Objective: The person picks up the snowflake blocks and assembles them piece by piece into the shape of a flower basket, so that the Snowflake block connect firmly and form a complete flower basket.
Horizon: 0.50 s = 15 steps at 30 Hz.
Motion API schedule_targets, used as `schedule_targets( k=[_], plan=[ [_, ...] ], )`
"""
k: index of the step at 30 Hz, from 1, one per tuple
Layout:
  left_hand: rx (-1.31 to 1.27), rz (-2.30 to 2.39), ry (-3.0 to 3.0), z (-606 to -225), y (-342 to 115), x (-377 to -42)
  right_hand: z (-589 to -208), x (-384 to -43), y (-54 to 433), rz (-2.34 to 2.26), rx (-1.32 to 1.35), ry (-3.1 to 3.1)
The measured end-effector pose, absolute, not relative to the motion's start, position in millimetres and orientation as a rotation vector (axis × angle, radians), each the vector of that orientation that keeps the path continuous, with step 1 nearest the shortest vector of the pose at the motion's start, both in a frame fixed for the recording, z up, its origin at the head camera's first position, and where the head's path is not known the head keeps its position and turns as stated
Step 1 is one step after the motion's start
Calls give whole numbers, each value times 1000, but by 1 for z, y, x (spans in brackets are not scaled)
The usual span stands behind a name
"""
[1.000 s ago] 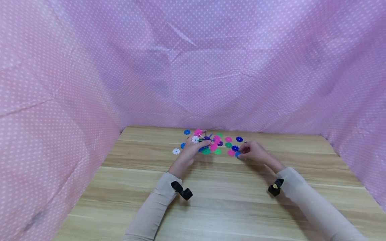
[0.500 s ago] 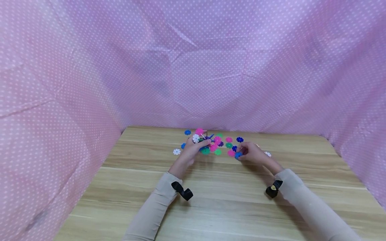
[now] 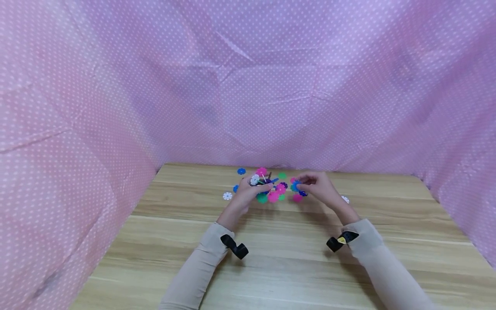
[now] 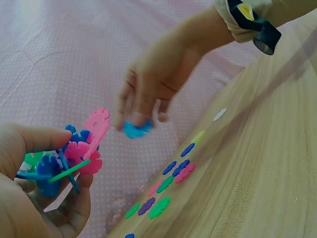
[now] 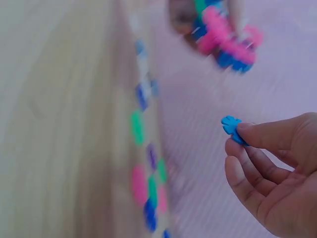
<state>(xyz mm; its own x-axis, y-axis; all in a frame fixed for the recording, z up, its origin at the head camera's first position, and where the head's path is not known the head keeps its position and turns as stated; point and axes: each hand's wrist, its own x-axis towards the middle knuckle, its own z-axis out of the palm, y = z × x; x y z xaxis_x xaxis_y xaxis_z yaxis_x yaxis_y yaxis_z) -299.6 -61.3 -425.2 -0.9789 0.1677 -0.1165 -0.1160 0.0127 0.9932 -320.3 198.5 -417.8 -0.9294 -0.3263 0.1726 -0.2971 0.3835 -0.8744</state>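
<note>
My left hand (image 3: pixel 248 191) grips a cluster of interlocked snowflake discs (image 4: pixel 74 156) in pink, blue, green and white. The thumb lies over the cluster and the fingers curl beneath it. My right hand (image 3: pixel 319 189) pinches a single light blue snowflake disc (image 5: pixel 233 129) between thumb and fingertips. In the left wrist view that blue disc hangs from the fingertips, raised above the table and apart from the cluster. The head view has the right hand just right of the cluster, over several loose discs.
Flat loose discs lie on the wooden table (image 3: pixel 286 258): a white disc (image 3: pixel 227 196) and a blue disc (image 3: pixel 241 171) at left, a pink disc (image 3: pixel 297 197) and a green disc (image 4: pixel 160 207) mid-row, another white one at right. A pink dotted curtain (image 3: pixel 248 107) rises behind the table.
My right hand has lifted the light blue disc off the table and moved left toward the cluster. The left hand stays nearly in place, with the cluster slightly turned.
</note>
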Motion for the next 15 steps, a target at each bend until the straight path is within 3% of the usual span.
schedule_targets(
  k=[7, 15],
  plan=[
    [29, 2076, 2102, -425, -63, -301, -394, -314, 167, -1858, -586, 2535],
    [60, 2086, 2141, -425, -63, -302, -395, -314, 146, -1993, -629, 2501]
  ],
)
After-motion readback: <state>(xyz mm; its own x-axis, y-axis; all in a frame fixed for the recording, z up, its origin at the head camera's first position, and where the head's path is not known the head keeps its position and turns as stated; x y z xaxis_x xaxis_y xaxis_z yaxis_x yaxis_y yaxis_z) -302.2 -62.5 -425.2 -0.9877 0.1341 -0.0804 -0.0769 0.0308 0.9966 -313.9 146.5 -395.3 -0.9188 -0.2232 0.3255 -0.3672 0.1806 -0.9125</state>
